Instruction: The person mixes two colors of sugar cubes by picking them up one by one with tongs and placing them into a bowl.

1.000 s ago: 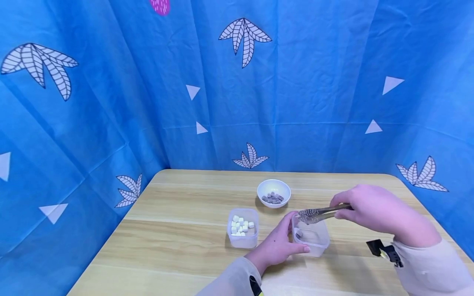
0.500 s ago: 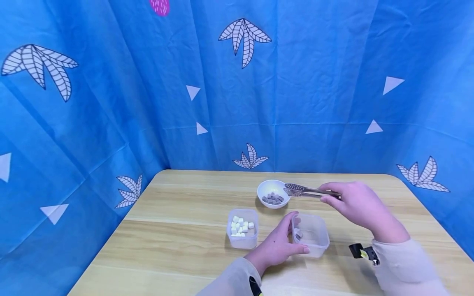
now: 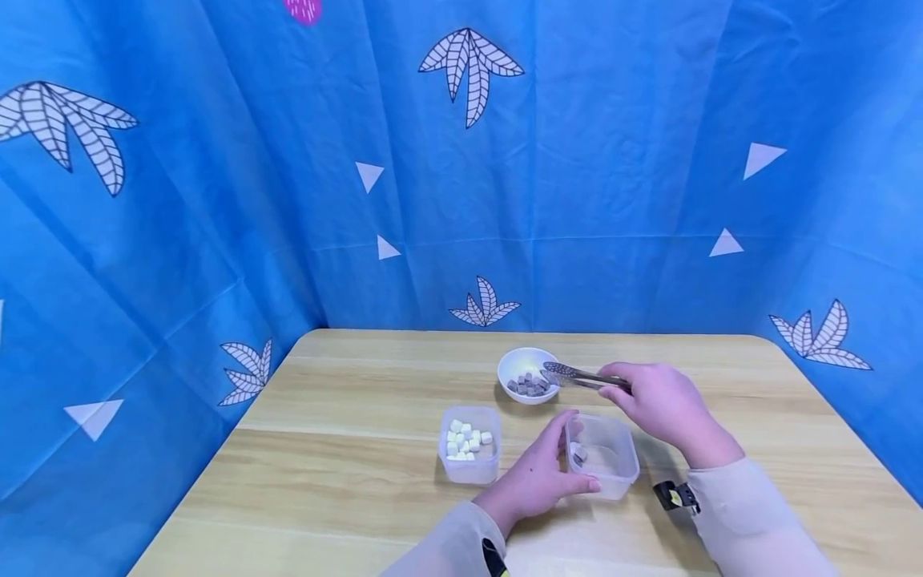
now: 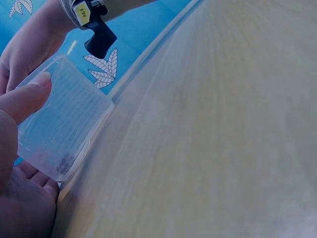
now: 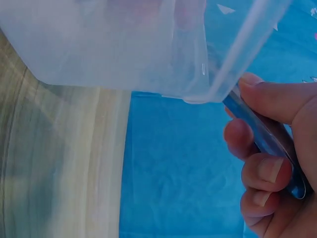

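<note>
My left hand point(image 3: 537, 477) grips the left side of a clear plastic container point(image 3: 616, 483), thumb in front and fingers behind. Inside, by the left wall, lie a few greyish cubes point(image 3: 579, 454), partly blurred by the plastic. With my right hand point(image 3: 659, 401) I hold metal tongs point(image 3: 587, 377); their perforated tips reach over the right rim of a white bowl point(image 3: 513, 365), beside its small grey-brown cubes point(image 3: 529, 386). Whether the tips touch a cube, I cannot tell. In the right wrist view, curled fingers point(image 5: 267, 168) wrap the tongs' handle, and the container's wall hides the tips.
To the left of my left hand stands a second clear container point(image 3: 470, 474) with several white cubes point(image 3: 464, 441). Everything stands on a light wooden table point(image 3: 346, 473). A blue patterned curtain point(image 3: 613, 160) hangs behind the table and at its sides.
The tongs in my right hand have moved from over the clear container back and left to the white bowl. My left hand stays on the container.
</note>
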Available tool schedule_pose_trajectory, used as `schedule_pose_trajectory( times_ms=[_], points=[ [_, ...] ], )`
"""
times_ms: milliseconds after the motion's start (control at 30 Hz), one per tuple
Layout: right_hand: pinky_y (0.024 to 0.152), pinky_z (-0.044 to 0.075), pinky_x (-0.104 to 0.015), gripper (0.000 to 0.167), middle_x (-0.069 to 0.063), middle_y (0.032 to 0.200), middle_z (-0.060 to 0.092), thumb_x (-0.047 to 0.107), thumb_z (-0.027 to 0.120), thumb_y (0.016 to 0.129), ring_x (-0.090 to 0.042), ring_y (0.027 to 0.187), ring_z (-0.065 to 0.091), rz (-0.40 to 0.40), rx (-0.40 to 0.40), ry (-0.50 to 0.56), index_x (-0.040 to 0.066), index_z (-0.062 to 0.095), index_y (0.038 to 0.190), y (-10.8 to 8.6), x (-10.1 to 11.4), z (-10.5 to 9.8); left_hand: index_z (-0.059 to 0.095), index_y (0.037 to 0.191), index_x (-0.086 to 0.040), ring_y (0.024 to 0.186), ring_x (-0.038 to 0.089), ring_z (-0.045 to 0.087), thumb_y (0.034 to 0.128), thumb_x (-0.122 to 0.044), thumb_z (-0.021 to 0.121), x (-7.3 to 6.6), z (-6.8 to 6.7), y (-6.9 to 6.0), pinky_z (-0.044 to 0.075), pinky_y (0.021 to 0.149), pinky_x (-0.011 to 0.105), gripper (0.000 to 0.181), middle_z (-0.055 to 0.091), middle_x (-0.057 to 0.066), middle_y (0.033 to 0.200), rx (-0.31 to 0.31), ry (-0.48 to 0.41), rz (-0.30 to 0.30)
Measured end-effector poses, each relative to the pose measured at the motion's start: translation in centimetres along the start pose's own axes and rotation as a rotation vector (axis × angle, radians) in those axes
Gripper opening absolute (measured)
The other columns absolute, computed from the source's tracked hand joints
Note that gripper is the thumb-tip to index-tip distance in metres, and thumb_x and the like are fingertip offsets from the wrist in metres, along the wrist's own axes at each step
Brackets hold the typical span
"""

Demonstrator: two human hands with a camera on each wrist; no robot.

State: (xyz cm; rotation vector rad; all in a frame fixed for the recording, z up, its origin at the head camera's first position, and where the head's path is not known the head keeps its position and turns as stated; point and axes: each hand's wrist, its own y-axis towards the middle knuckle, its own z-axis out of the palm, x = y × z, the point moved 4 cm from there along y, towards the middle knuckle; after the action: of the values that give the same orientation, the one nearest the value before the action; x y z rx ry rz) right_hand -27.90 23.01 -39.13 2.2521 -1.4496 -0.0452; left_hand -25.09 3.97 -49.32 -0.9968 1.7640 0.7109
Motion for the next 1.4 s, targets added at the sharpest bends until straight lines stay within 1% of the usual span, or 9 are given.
schedule_pose_trajectory(
  times_ms=[200, 300, 500, 700, 800, 933, 1033, 1133, 1400],
  points=[
    [0.058, 0.048, -0.04, 0.026, 0.003, 0.086, 0.072, 0.028, 0.075, 0.092, -0.009, 0.06, 0.049, 0.004, 0.016, -0.004, 0.015, 0.075, 0.114, 0.0, 0.1, 0.2, 0.026, 0.158, -0.032, 0.137, 0.011, 0.042, 0.0781, -0.038, 0.087, 0.3, 0.0, -0.2, 0.028, 0.118, 0.05, 0.101, 0.044, -0.014, 0.151, 0.002, -0.006, -0.006],
    [0.055, 0.044, -0.037, 0.026, 0.007, 0.077, 0.066, 0.028, 0.075, 0.092, -0.01, 0.057, 0.046, -0.001, 0.014, -0.003, 0.015, 0.075, 0.115, 0.1, 0.1, 0.1, 0.026, 0.159, -0.031, 0.136, 0.01, 0.043, 0.0781, -0.039, 0.087, 0.2, 0.0, -0.2, 0.029, 0.117, 0.05, 0.102, 0.044, -0.013, 0.15, -0.004, 0.0, 0.003],
    [0.059, 0.048, -0.039, 0.03, 0.013, 0.075, 0.062, 0.031, 0.075, 0.092, -0.008, 0.061, 0.048, -0.018, 0.033, -0.005, 0.016, 0.074, 0.117, 0.0, 0.2, -0.8, 0.027, 0.158, -0.032, 0.136, 0.012, 0.044, 0.0763, -0.037, 0.089, -0.2, 0.1, -0.3, 0.03, 0.117, 0.048, 0.103, 0.046, -0.013, 0.149, -0.027, -0.003, -0.007],
    [0.064, 0.051, -0.039, 0.033, 0.012, 0.083, 0.067, 0.034, 0.074, 0.093, -0.006, 0.068, 0.055, -0.036, 0.074, 0.031, 0.018, 0.073, 0.121, -0.8, 0.2, -3.4, 0.028, 0.158, -0.031, 0.136, 0.014, 0.044, 0.0733, -0.038, 0.09, -0.3, 0.2, -0.3, 0.032, 0.116, 0.046, 0.105, 0.046, -0.013, 0.147, -0.042, 0.014, -0.012],
    [0.069, 0.055, -0.04, 0.032, 0.01, 0.093, 0.072, 0.035, 0.074, 0.093, -0.004, 0.075, 0.061, -0.061, 0.076, 0.041, 0.019, 0.074, 0.121, -1.6, 0.1, -5.2, 0.028, 0.158, -0.031, 0.135, 0.014, 0.045, 0.0723, -0.038, 0.091, -0.3, 0.1, -0.2, 0.033, 0.116, 0.044, 0.106, 0.047, -0.013, 0.145, -0.043, 0.03, -0.008],
    [0.071, 0.056, -0.036, 0.029, 0.012, 0.1, 0.073, 0.036, 0.074, 0.093, 0.0, 0.08, 0.062, -0.086, 0.077, 0.046, 0.021, 0.075, 0.118, -2.9, -0.4, -7.4, 0.028, 0.158, -0.03, 0.135, 0.013, 0.044, 0.0719, -0.037, 0.091, -0.2, 0.2, -0.3, 0.033, 0.116, 0.042, 0.107, 0.046, -0.012, 0.145, -0.04, 0.03, -0.009],
    [0.068, 0.055, -0.031, 0.028, 0.017, 0.097, 0.071, 0.036, 0.074, 0.093, 0.004, 0.079, 0.06, -0.088, 0.124, 0.063, 0.023, 0.074, 0.118, -3.7, -0.9, -8.3, 0.028, 0.158, -0.031, 0.135, 0.014, 0.045, 0.0715, -0.036, 0.092, -0.1, 0.2, -0.5, 0.033, 0.116, 0.042, 0.107, 0.046, -0.011, 0.146, -0.043, 0.024, -0.015],
    [0.069, 0.055, -0.031, 0.028, 0.019, 0.099, 0.071, 0.04, 0.073, 0.093, 0.004, 0.082, 0.061, -0.083, 0.191, 0.075, 0.025, 0.074, 0.118, -4.0, -1.2, -8.6, 0.029, 0.157, -0.032, 0.135, 0.015, 0.045, 0.0709, -0.035, 0.092, 0.0, 0.2, -0.6, 0.033, 0.116, 0.043, 0.107, 0.045, -0.01, 0.147, -0.05, 0.018, -0.015],
    [0.07, 0.051, -0.03, 0.021, 0.019, 0.1, 0.069, 0.041, 0.074, 0.091, 0.001, 0.081, 0.057, -0.098, 0.346, 0.095, 0.031, 0.075, 0.11, -3.8, -0.8, -7.2, 0.031, 0.156, -0.031, 0.136, 0.013, 0.045, 0.0702, -0.033, 0.093, -0.3, 0.2, -0.3, 0.031, 0.117, 0.043, 0.106, 0.045, -0.008, 0.15, -0.049, 0.024, -0.009]
  ],
)
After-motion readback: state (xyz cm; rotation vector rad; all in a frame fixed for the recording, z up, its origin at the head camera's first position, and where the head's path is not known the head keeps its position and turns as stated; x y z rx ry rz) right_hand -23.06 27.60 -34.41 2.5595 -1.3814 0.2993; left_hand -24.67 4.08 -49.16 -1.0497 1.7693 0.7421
